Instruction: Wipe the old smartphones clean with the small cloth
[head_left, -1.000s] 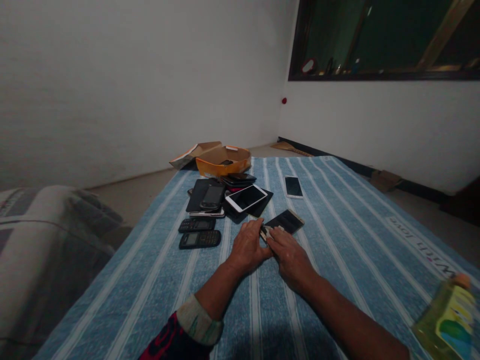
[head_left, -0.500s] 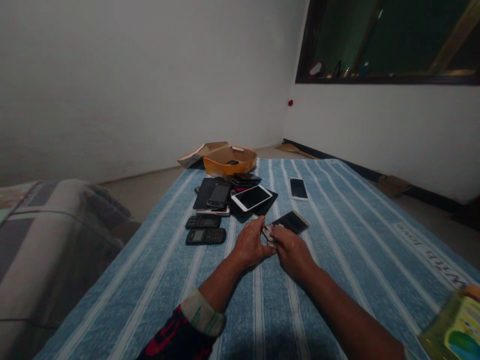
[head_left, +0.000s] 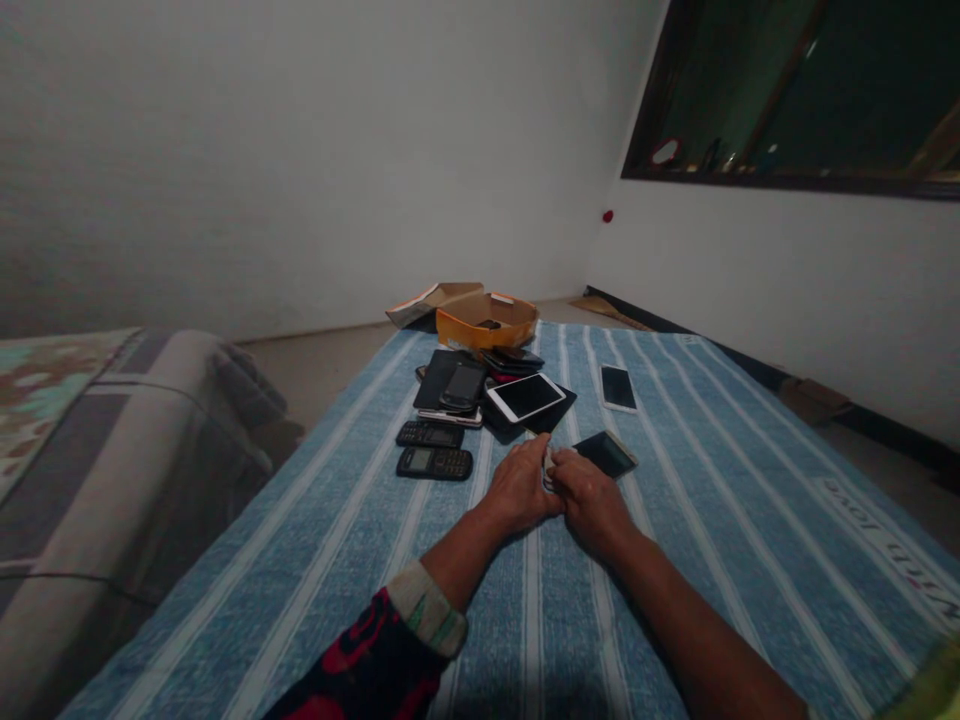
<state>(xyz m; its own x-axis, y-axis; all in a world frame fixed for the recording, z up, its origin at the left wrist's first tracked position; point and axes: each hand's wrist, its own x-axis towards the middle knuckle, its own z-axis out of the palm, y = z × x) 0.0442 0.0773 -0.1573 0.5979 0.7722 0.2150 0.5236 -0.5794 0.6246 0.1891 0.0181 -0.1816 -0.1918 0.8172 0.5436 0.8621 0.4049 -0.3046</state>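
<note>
My left hand (head_left: 517, 490) and my right hand (head_left: 596, 503) meet over the middle of the striped cloth. Between them is a small white object (head_left: 549, 468), mostly covered by the fingers; its kind cannot be made out. Both hands have their fingers closed around it. A pale-framed smartphone (head_left: 606, 455) lies just beyond my right hand. Past the left fingertips, a white smartphone (head_left: 526, 398) rests on dark flat items. Two black keypad phones, one nearer (head_left: 435, 463) and one behind it (head_left: 429, 434), lie side by side to the left.
An orange open box (head_left: 480, 333) stands at the far end, behind a pile with a dark slider-like phone (head_left: 463, 385). Another white smartphone (head_left: 618, 388) lies alone at the right. A blanket-covered piece of furniture (head_left: 172, 430) is at the left, beyond a gap.
The view has turned slightly left, so the scene sits farther right. My hands stay together, and the white object is now more covered by the fingers.
</note>
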